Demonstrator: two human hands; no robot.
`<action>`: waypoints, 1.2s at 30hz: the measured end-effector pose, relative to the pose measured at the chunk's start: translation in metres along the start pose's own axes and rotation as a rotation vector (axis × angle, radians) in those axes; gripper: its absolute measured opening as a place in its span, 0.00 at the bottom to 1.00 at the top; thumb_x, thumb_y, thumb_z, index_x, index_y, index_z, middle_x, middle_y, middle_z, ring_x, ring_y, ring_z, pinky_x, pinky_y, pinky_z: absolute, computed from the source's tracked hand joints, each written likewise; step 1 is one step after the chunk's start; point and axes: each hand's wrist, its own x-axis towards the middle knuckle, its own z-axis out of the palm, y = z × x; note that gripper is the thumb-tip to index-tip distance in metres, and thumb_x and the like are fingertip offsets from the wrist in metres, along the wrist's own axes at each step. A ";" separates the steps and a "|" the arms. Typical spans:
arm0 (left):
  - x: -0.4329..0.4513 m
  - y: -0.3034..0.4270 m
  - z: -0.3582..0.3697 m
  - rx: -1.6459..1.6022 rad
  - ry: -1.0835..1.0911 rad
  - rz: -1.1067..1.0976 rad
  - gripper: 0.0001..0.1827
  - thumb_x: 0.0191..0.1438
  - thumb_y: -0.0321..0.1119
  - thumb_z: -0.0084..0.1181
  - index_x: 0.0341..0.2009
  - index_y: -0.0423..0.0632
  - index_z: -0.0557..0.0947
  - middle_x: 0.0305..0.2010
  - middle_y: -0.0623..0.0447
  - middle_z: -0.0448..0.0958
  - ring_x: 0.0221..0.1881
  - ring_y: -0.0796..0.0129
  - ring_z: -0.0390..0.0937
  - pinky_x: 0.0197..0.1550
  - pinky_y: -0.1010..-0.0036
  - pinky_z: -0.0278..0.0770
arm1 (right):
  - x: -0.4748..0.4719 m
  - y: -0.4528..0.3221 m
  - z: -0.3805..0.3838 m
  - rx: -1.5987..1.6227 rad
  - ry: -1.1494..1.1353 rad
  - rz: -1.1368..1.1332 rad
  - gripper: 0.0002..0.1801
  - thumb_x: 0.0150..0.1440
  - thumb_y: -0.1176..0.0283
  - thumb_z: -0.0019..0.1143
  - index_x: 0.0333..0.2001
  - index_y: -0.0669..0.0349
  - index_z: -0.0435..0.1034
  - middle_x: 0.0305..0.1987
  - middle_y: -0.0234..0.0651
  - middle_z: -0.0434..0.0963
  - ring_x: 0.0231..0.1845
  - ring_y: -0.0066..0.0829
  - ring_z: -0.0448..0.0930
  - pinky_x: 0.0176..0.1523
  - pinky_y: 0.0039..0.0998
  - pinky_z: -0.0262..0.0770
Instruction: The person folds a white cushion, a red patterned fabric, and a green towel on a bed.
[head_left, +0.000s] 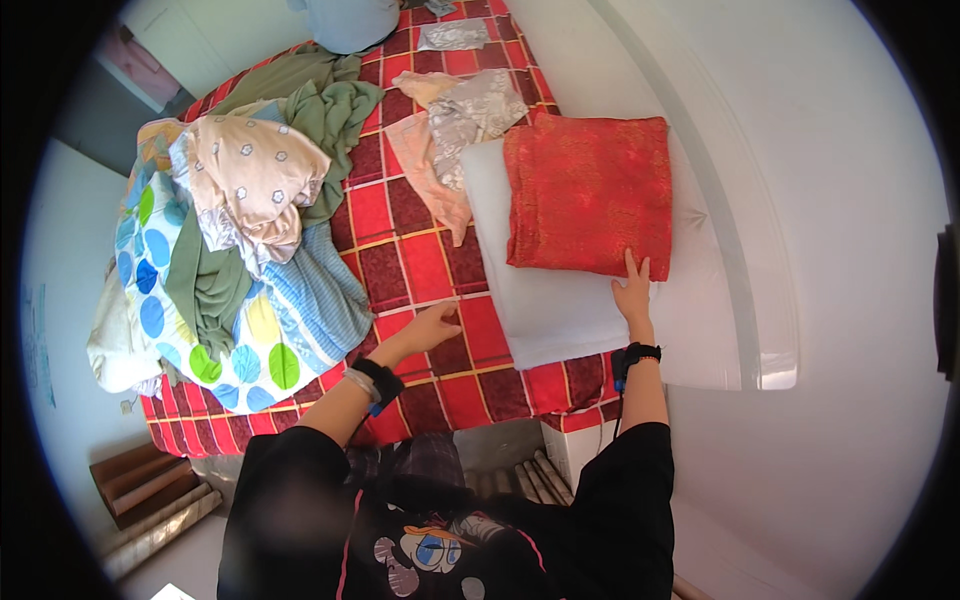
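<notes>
My right hand (636, 292) rests its fingers on the near right corner of a folded red cloth (589, 195) with a gold pattern. Beneath that cloth lies a folded white sheet or pad (559, 319), its left and near parts showing. My left hand (435, 327) hovers over the red checked bedspread (424, 270), left of the white piece, with its fingers partly bent and nothing seen in them. Just beyond the white piece, a grey floral cloth (472, 112) and a peach cloth (420, 150) lie crumpled.
At left is a heap of bedding: a beige flowered cloth (255, 161), a green blanket (330, 112) and a dotted white cover (247, 367). A person in light blue (352, 22) sits at the far end. A white wall (832, 225) borders the right side.
</notes>
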 end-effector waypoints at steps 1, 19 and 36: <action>-0.019 -0.028 -0.012 0.006 0.045 -0.017 0.28 0.45 0.37 0.56 0.50 0.39 0.66 0.46 0.43 0.70 0.46 0.61 0.69 0.46 0.72 0.68 | 0.001 -0.007 0.005 -0.021 -0.006 0.041 0.40 0.43 0.71 0.53 0.60 0.40 0.47 0.64 0.52 0.43 0.63 0.50 0.50 0.57 0.45 0.55; -0.349 -0.203 -0.068 0.244 0.566 -0.548 0.16 0.44 0.32 0.48 0.39 0.42 0.71 0.36 0.42 0.73 0.40 0.52 0.71 0.40 0.65 0.69 | -0.009 -0.154 0.084 -0.699 0.161 -0.502 0.19 0.47 0.75 0.44 0.46 0.52 0.62 0.54 0.40 0.62 0.57 0.41 0.61 0.57 0.48 0.53; -0.503 -0.270 0.011 -0.059 0.801 -0.815 0.10 0.43 0.31 0.50 0.32 0.42 0.75 0.29 0.45 0.76 0.33 0.58 0.75 0.37 0.70 0.72 | -0.094 -0.148 0.076 -0.035 -0.012 -0.540 0.15 0.43 0.79 0.50 0.38 0.61 0.67 0.44 0.40 0.68 0.45 0.38 0.69 0.48 0.36 0.63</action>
